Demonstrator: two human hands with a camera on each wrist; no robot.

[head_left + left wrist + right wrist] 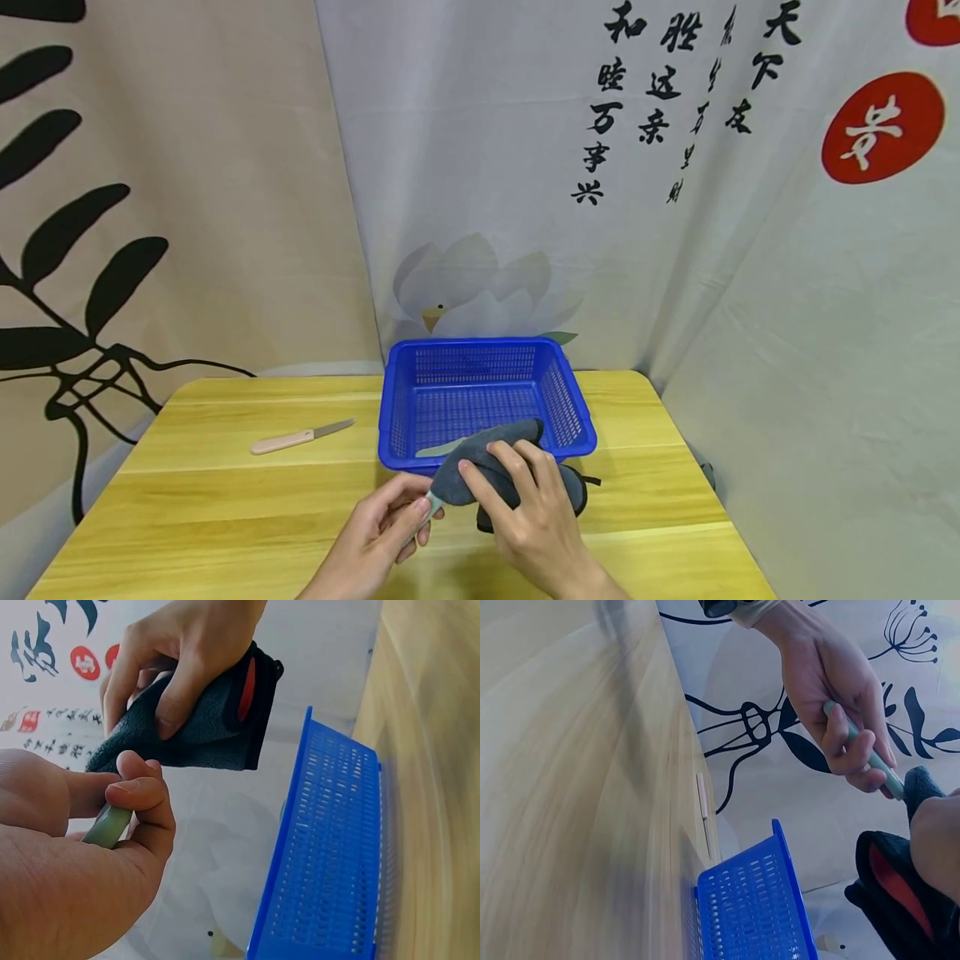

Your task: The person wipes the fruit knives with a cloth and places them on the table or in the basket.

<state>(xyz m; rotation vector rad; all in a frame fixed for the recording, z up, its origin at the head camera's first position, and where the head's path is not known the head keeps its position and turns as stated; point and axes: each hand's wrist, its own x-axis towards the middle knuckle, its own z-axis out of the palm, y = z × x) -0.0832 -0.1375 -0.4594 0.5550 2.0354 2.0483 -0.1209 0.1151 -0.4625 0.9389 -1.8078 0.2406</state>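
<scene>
My left hand (378, 529) grips a slim pale green handle (889, 780), its fingers curled round it. The handle's far end goes into a folded dark grey-blue cloth (480, 475), which hides whatever it is attached to. My right hand (532, 517) holds this cloth, thumb on one side and fingers on the other, above the front rim of a blue plastic basket (480, 343). In the left wrist view, the cloth shows black edging and a red patch (247, 690). Partly behind the cloth, a pale green blade-like piece (438, 450) lies in the basket.
A small knife (288, 442) with a light pinkish handle lies on the yellow wood-grain table (225, 500), left of the basket. The basket stands near the table's back edge. Behind it hangs a printed curtain (480, 167) with black characters and plant shapes.
</scene>
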